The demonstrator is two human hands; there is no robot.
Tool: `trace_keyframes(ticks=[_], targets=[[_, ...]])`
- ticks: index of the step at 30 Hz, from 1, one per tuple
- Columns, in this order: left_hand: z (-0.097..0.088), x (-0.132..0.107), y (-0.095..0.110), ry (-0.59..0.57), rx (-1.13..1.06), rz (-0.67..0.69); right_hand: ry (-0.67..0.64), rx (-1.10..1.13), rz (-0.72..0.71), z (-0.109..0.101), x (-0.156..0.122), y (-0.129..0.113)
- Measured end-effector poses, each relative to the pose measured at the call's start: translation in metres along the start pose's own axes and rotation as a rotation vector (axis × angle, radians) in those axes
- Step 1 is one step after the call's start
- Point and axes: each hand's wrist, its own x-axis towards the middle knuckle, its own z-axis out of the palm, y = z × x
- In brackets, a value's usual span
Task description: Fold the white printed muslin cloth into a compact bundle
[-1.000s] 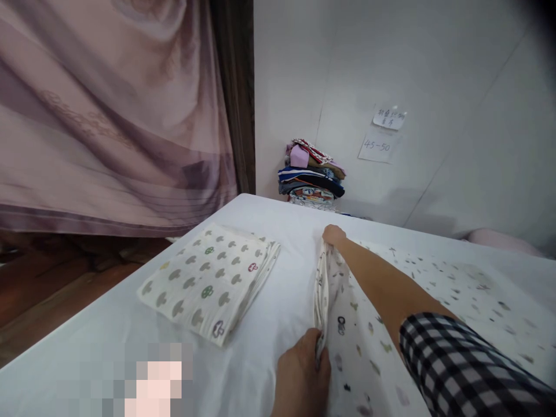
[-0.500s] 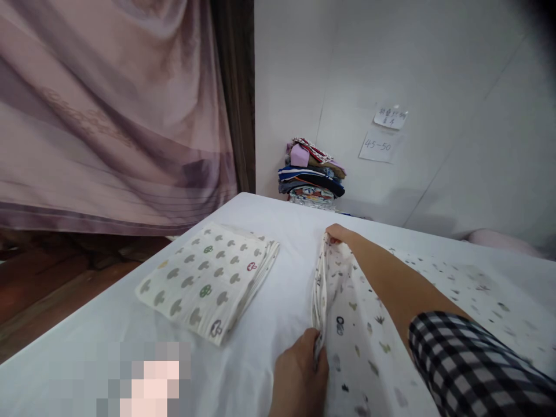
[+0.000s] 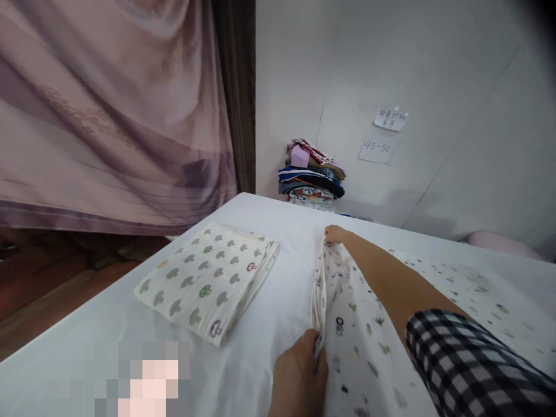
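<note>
A white cloth [image 3: 360, 341] printed with small plants hangs partly raised between my hands, its left edge gathered in several layers. My left hand [image 3: 299, 370], low in the middle, pinches the near end of that edge between thumb and fingers. Farther off, my right hand [image 3: 335, 234] grips the far end of the same edge, its fingertips partly hidden. The rest of the cloth spreads to the right, beneath and beyond my right arm. To the left of my hands lies a folded white cloth [image 3: 204, 278] with grey, green and red mushrooms, untouched.
Both cloths are on a white-covered table [image 3: 260, 211]. A stack of folded fabrics [image 3: 311, 174] stands beyond its far edge, against a white wall with paper notes [image 3: 377, 147]. A pink curtain [image 3: 108, 116] hangs at the left. A pixelated patch covers the lower left.
My right hand has shifted very slightly left with the far end of the edge. My left hand keeps its pinch, and the folded mushroom cloth lies as before.
</note>
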Motion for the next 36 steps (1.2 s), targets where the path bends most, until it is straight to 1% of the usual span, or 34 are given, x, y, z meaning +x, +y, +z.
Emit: trace_keyframes(ticks=[3, 6, 9, 12, 15, 19, 22, 24, 26, 28, 29, 30, 31, 33, 35, 36], targets=[[-0.001, 0.000, 0.000, 0.004, 0.010, -0.038, 0.073, 0.026, 0.013, -0.003, 0.000, 0.002], [-0.005, 0.002, 0.000, 0.026, 0.020, -0.113, 0.180, 0.092, 0.041, -0.004, 0.003, 0.001], [-0.010, 0.003, -0.002, 0.037, 0.052, -0.176, 0.252, 0.172, 0.060, 0.001, 0.007, -0.003], [-0.010, 0.004, -0.003, 0.025, 0.097, -0.190, 0.268, 0.249, 0.055, 0.014, 0.011, -0.008], [-0.007, 0.004, -0.005, 0.036, 0.118, -0.166, 0.273, 0.315, 0.050, 0.028, 0.015, -0.011], [-0.004, 0.003, -0.007, 0.058, 0.149, -0.132, 0.275, 0.386, 0.041, 0.036, 0.017, -0.009], [-0.005, 0.002, -0.005, 0.053, 0.181, -0.137, 0.297, 0.433, 0.028, 0.036, 0.006, -0.007], [-0.006, 0.003, -0.005, 0.038, 0.203, -0.140, 0.319, 0.447, 0.021, 0.036, -0.013, -0.005], [-0.007, 0.003, -0.004, 0.029, 0.219, -0.131, 0.344, 0.450, 0.011, 0.040, -0.039, 0.001], [-0.008, 0.004, -0.004, 0.040, 0.232, -0.119, 0.336, 0.401, -0.041, 0.048, -0.071, 0.013], [-0.008, 0.004, -0.003, 0.045, 0.241, -0.118, 0.315, 0.342, -0.081, 0.054, -0.087, 0.023], [-0.009, 0.004, -0.003, 0.048, 0.248, -0.117, 0.274, 0.266, -0.115, 0.060, -0.104, 0.036], [-0.010, 0.004, -0.002, 0.048, 0.255, -0.117, 0.242, 0.189, -0.112, 0.065, -0.120, 0.053], [-0.012, 0.004, 0.000, 0.046, 0.262, -0.121, 0.200, 0.084, 0.031, 0.075, -0.154, 0.094], [-0.014, 0.003, 0.002, 0.043, 0.263, -0.124, 0.194, 0.031, 0.256, 0.082, -0.191, 0.143], [-0.015, 0.003, 0.003, 0.046, 0.265, -0.127, 0.198, 0.001, 0.345, 0.086, -0.210, 0.168]])
